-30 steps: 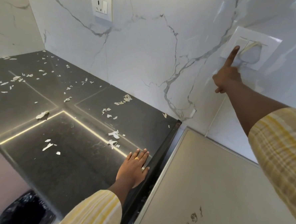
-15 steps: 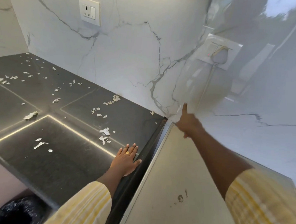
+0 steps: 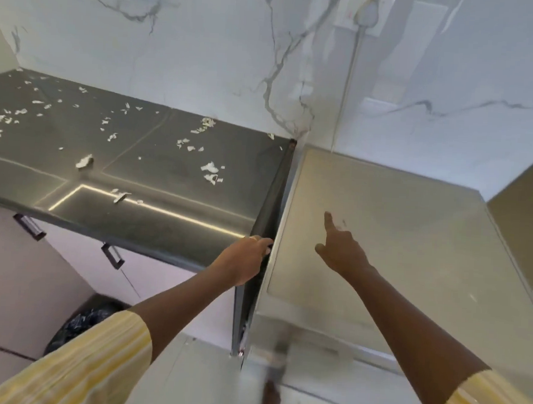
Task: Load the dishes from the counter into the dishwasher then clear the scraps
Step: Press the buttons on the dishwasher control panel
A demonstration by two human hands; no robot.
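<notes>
White scraps point(image 3: 209, 167) lie scattered over the dark grey counter point(image 3: 164, 226), mostly toward its back and left. No dishes are in view. The steel-coloured dishwasher top point(image 3: 412, 242) stands right of the counter, with a narrow dark gap between them. My left hand point(image 3: 246, 256) rests at the counter's right front corner, fingers bent over the edge into the gap, holding nothing. My right hand point(image 3: 340, 253) hovers over the dishwasher top with the index finger stretched out and the other fingers curled, empty.
A bin lined with a black bag point(image 3: 86, 322) stands on the floor under the counter's front. Pale cabinet doors with dark handles point(image 3: 112, 255) sit below the counter. A plug in a wall socket point(image 3: 365, 12) feeds a cable point(image 3: 343, 91) running down behind the dishwasher.
My right hand dropped from the wall switch to above the dishwasher top. My left hand slid from flat on the counter to its right edge. The view tilted downward.
</notes>
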